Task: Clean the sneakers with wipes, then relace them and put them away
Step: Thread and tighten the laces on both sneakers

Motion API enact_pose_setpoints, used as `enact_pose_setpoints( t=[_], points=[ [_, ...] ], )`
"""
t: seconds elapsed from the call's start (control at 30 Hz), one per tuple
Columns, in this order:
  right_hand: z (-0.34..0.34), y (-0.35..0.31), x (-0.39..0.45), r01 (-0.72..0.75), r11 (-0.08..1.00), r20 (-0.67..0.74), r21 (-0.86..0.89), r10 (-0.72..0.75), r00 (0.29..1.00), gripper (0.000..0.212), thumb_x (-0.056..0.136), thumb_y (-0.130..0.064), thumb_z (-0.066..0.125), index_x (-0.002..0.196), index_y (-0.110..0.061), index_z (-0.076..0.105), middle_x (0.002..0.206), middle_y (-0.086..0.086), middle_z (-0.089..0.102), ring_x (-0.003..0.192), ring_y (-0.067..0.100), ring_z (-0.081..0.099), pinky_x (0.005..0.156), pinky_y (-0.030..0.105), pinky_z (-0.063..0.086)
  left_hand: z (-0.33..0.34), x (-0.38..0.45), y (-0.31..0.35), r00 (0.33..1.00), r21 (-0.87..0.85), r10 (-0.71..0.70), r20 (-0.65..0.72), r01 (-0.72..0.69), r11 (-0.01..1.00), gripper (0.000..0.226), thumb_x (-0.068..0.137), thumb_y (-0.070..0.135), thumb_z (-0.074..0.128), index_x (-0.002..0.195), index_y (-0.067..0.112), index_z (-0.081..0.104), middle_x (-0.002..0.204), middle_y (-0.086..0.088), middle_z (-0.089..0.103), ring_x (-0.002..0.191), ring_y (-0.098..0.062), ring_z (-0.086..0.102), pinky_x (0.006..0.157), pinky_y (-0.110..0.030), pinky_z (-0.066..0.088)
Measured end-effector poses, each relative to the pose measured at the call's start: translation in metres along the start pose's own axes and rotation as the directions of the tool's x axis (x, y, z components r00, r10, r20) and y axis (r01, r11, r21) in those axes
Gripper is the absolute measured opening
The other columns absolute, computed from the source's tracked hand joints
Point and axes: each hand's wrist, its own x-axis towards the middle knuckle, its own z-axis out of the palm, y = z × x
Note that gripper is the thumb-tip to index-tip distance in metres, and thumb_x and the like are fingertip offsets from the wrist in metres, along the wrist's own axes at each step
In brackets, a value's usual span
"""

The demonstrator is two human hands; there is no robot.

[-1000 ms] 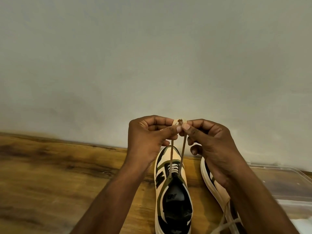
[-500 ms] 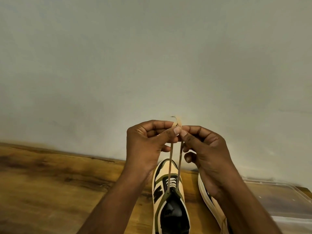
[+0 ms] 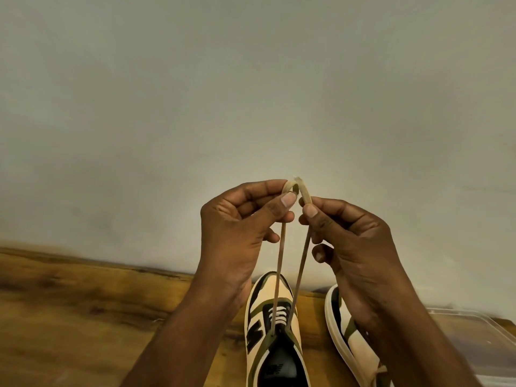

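A blurred logo marks the sneaker insole, but no text is legible.

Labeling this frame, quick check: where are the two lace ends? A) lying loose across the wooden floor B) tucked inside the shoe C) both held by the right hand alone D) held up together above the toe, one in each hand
D: the left hand and right hand each pinch one end of the lace, with both strands running taut down to the sneaker below.
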Motion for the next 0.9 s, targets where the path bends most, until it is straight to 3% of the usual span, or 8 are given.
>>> enact_pose_setpoints(
  t=[0.43, 0.67, 0.9],
  points=[
    [0.020, -0.030, -0.014, 0.045, 0.998, -0.006, 0.052, -0.045, 0.999, 0.030, 0.076, -0.031, 0.075, 0.102, -0.017, 0.081, 0.086, 0.008, 0.078, 0.065, 0.012, 0.061, 0.051, 0.022, 0.048, 0.002, -0.010, 0.035, 0.995, -0.016, 0.099, -0.019, -0.099, 0.995, 0.020, 0.083, 0.009, 0.081, 0.102, 0.017, 0.080, 0.092, -0.003, 0.081, 0.074, -0.019, 0.075, 0.052, -0.023, 0.052],
    [0.028, -0.034, -0.021, 0.058, 0.995, -0.046, 0.083, -0.055, 0.997, 0.030, 0.075, -0.035, 0.075, 0.098, -0.017, 0.081, 0.085, 0.008, 0.077, 0.064, 0.012, 0.060, 0.050, 0.022, 0.047, 0.000, -0.017, 0.046, 0.994, 0.022, 0.112, -0.020, -0.111, 0.994, 0.025, 0.073, 0.026, 0.081, 0.098, 0.022, 0.081, 0.088, -0.002, 0.081, 0.071, -0.019, 0.075, 0.052, -0.023, 0.053],
    [0.026, -0.033, -0.020, 0.093, 0.992, -0.076, 0.088, -0.087, 0.993, 0.033, 0.073, -0.038, 0.074, 0.097, -0.016, 0.080, 0.084, 0.005, 0.078, 0.063, 0.010, 0.059, 0.050, 0.020, 0.047, 0.003, -0.014, 0.039, 0.985, 0.111, 0.174, 0.008, -0.174, 0.979, 0.017, 0.084, 0.024, 0.076, 0.101, 0.022, 0.081, 0.083, 0.001, 0.080, 0.060, -0.009, 0.064, 0.050, -0.016, 0.046]
  ],
)
